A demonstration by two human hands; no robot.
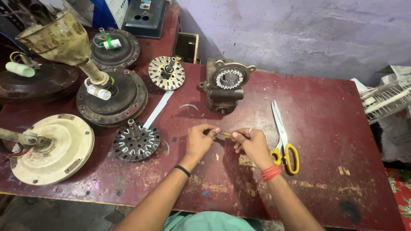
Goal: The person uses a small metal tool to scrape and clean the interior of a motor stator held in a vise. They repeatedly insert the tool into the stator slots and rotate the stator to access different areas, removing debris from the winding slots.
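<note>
- L hand [199, 141] & R hand [253, 145]: both pinched shut on one small yellowish-brown strip [227, 134], one end each, fingertips close together. Strip spans the gap between them, held just above the table's middle, toward the near edge.
- Strip looks thin & light, prob. flexible like paper or sleeve – kind unclear at this size. Judged easy to crease or tear; best held at the ends w/ fingertips, gentle pull.
- Just R of R hand: yellow-handled scissors [282, 141], lying closed, blades pointing to the far edge.
- L of L hand: slotted stator core [136, 142] w/ shaft up; a long pale strip [157, 109] runs from it toward a 2nd stator [167, 72].
- Beyond the hands, near far edge: metal housing [227, 85] w/ toothed core inside.
- L end of red table [325, 128]: ceiling-fan motor bodies, one cream [53, 147], others dark [112, 96].
</note>
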